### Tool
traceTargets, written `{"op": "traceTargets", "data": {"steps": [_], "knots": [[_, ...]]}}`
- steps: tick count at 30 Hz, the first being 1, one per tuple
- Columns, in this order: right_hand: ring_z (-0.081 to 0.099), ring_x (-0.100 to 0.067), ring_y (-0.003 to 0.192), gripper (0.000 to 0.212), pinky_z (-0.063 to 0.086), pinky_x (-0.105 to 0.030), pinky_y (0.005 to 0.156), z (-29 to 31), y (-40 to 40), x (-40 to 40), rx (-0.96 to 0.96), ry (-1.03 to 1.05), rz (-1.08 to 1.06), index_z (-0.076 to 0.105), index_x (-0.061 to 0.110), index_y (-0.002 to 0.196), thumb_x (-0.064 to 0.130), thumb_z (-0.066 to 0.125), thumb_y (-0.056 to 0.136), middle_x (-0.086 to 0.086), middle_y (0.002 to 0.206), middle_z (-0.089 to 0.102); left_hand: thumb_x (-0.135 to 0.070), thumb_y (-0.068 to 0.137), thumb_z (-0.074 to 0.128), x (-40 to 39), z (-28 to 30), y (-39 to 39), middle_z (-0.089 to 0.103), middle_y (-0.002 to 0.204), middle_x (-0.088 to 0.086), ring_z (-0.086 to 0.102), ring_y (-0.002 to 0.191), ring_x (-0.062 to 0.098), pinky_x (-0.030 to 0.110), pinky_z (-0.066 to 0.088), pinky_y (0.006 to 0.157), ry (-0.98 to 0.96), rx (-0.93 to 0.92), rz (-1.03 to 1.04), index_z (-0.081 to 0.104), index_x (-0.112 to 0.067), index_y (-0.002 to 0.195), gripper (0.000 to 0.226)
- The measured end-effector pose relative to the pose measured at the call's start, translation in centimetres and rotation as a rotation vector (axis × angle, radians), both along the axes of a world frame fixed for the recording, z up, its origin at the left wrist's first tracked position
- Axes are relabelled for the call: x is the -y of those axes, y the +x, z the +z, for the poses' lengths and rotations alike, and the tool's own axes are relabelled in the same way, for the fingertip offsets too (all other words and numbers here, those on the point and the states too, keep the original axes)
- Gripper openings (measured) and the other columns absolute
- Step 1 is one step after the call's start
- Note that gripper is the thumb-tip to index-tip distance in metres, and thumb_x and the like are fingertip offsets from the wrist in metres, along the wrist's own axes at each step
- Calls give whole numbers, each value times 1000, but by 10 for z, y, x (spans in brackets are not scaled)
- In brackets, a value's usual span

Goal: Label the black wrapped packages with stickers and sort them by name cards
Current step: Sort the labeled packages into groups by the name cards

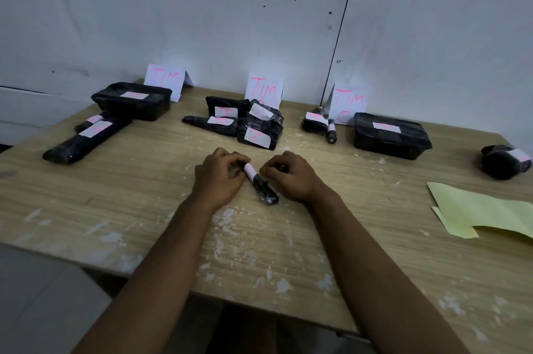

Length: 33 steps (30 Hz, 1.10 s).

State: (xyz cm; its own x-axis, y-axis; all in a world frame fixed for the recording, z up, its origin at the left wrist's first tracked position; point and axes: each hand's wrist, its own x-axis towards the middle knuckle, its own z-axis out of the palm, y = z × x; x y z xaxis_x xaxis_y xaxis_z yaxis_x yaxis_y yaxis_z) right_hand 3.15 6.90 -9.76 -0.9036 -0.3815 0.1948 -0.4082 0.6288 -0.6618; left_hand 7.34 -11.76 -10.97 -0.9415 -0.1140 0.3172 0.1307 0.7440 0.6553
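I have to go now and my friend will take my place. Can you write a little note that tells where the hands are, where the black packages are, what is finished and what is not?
Left hand: holds the far, stickered end of the small black roll.
Right hand: fingers curled beside the roll; I cannot tell if they touch it.
Three name cards stand by the wall: left card, middle card, right card.
Stickered packages already lie in front of each card.
One stickered round package lies apart at the far right, seemingly unsorted.
Yellow paper lies at the right edge.
Left to do: press the sticker down, then sort the roll and the round package.
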Motion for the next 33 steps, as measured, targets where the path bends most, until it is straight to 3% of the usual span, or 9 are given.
{"op": "traceTargets", "data": {"steps": [4, 12, 19, 23, 33], "knots": [[56, -9, 83, 15, 50, -40, 80, 2, 3, -2, 17, 31, 30, 72, 36, 79, 50, 71, 77, 10, 86, 57, -26, 88, 63, 5, 1, -4, 55, 115, -2, 55, 109, 26, 45, 41, 95, -47, 25, 213, 66, -37, 117, 32], [59, -12, 78, 29, 53, -36, 74, -2, 0, 8, -66, 13, -101, 71, 29, 106, 42, 73, 80, 10, 82, 62, -27, 92, 59, 5, 4, -4, 42, 133, 8, 43, 122, 30, 46, 32, 103, -77, 119, 315, 48, -33, 139, 49], [59, -19, 86, 31, 45, -29, 71, -5, -12, 35, -189, -29, -198, 67, 19, 108, 24, 75, 78, -2, 97, 65, -34, 90, 58, 2, 6, -7, 39, 142, 9, 38, 128, 33, 46, 28, 105, -112, 186, 349, 44, -27, 140, 53], [58, -23, 96, 29, 45, -31, 72, -10, -18, 42, -233, 32, -231, 66, 17, 105, 30, 74, 80, -4, 107, 62, -36, 90, 56, 2, 8, -8, 37, 147, 6, 36, 130, 32, 45, 26, 106, -116, 214, 344, 41, -28, 141, 54], [56, -13, 95, 43, 42, -25, 73, -14, -19, 37, -233, -45, -171, 63, 16, 112, 31, 81, 76, -3, 109, 57, -34, 90, 57, 1, 7, -8, 40, 146, 4, 36, 130, 32, 45, 25, 105, -110, 196, 353, 42, -27, 136, 49]]}}
